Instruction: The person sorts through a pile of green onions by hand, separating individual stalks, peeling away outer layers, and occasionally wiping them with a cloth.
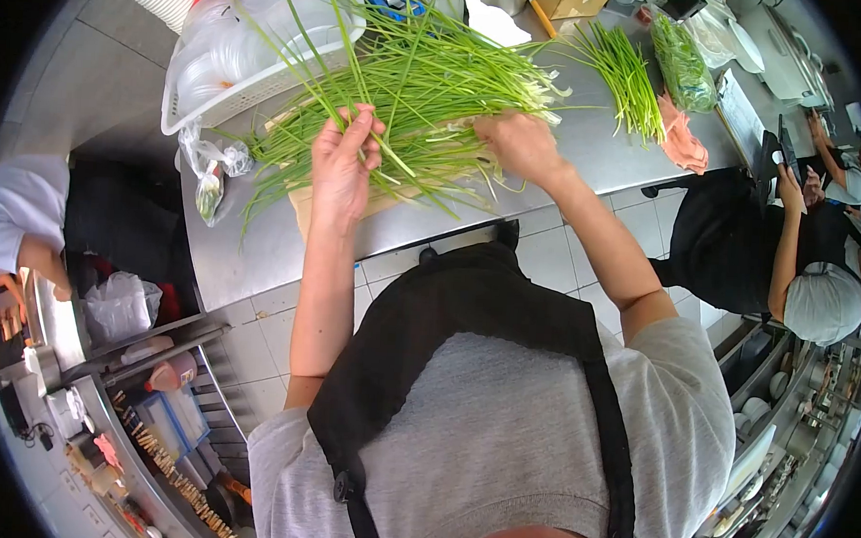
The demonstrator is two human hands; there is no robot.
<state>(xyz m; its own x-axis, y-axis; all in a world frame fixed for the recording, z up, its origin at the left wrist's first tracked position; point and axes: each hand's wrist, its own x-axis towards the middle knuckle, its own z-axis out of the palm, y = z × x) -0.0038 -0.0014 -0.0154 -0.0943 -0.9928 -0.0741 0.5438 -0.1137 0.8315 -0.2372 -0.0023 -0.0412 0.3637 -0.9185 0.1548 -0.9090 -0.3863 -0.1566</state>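
Observation:
A large loose pile of thin spring onions (431,69) covers the steel counter, white ends toward the right. My left hand (342,157) is at the pile's near left side, thumb and fingers pinched round a few green stalks. At the white ends, my right hand (520,147) is closed with its fingers curled down over the spring onions; its fingertips are partly hidden. Under the near side of the pile shows a tan sheet or board (380,210). Farther right lies a neater bunch of spring onions (627,84).
A white plastic basket (190,110) of clear lids or containers stands at the back left, beside a knotted plastic bag (210,175). Pink gloves or cloth (683,136) and bagged greens (683,63) lie right. Co-workers stand at right (802,240) and left (26,214).

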